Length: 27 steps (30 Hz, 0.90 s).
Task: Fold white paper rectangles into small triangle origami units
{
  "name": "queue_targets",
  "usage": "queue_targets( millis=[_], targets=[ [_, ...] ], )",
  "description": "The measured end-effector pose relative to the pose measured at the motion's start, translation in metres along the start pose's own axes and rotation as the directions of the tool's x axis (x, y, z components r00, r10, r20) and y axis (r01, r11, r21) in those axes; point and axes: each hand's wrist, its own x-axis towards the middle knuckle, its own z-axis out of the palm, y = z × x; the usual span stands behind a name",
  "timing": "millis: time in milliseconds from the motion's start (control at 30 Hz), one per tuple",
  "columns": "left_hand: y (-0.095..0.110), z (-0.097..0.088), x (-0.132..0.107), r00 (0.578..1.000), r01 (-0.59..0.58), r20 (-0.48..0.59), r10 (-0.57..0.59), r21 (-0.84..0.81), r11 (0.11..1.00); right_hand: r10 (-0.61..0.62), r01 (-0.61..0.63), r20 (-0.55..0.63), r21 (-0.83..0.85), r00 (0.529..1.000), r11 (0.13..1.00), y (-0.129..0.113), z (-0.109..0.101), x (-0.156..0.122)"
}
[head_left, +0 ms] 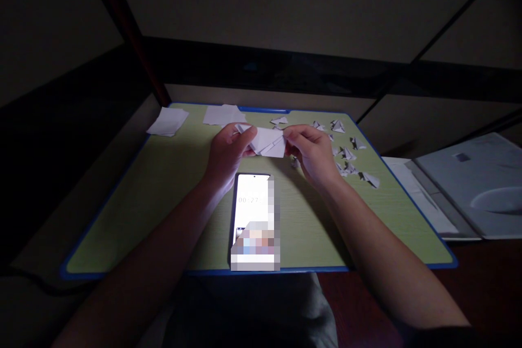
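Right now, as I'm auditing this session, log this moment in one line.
left hand: grips folded paper | right hand: grips same paper | phone: lit, on table between forearms | folded pieces: right half | white sheets: far left

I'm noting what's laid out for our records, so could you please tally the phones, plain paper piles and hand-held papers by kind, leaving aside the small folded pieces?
Phone: 1
Plain paper piles: 2
Folded paper held between left hand and right hand: 1
Total: 4
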Motion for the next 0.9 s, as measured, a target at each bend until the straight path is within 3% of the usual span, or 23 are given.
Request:
queue_targets(
  millis=[300,633,767,900],
  targets=[
    [-0.0009,0.0003,0.0007,1.000,-0.011,0.010,0.011,0.034,0.999,0.003,-0.002,-0.015,0.037,1.000,0.999,0.0002,0.0003,0.0005],
    [-0.0051,-0.0031,0.0029,0.998,-0.039,0.047,0.034,0.110,0.993,0.114,-0.106,-0.060,0.130,0.992,0.986,-0.0010,0.0014,0.0011],
    [-0.0023,-0.0036,0.0028,0.996,-0.038,0.084,0.020,0.222,0.974,0.079,-0.072,-0.090,0.080,0.993,0.994,0.0001,-0.0021,0.0031],
    [0.0017,-0.0047,0.0015,0.983,-0.019,0.180,-0.037,0.303,0.953,0.047,-0.047,-0.043,-0.002,0.998,0.999,0.0009,-0.0076,0.0053]
  ],
)
